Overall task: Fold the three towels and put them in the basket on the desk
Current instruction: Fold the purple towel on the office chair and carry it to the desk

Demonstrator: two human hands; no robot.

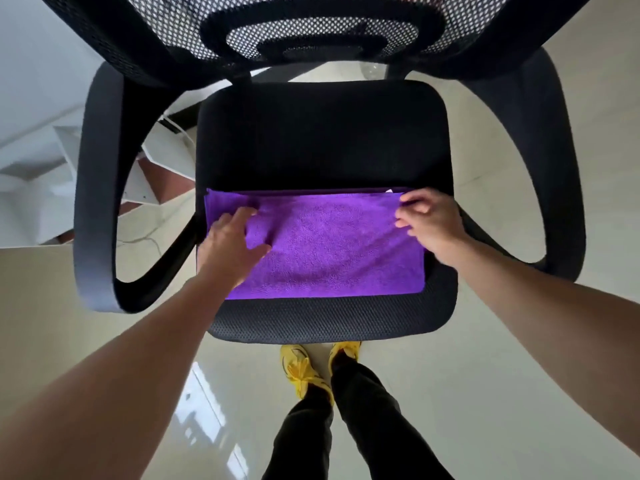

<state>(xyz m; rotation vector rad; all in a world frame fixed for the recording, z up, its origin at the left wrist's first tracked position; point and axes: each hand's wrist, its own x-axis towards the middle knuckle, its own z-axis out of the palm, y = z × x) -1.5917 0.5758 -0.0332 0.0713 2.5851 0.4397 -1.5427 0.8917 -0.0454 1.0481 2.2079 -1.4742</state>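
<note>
A purple towel (332, 247) lies flat on the front half of a black office chair seat (322, 140), folded into a wide rectangle. My left hand (232, 247) rests palm down on the towel's left part, fingers spread. My right hand (427, 225) is at the towel's right edge, near its far corner, with fingertips curled on the fabric there. Whether it pinches the edge is unclear. No other towel and no basket are in view.
The chair has a mesh backrest (311, 32) and curved armrests on the left (97, 188) and right (554, 174). White shelving (41, 174) stands at the left. My legs and yellow shoes (301, 372) stand on glossy floor in front of the seat.
</note>
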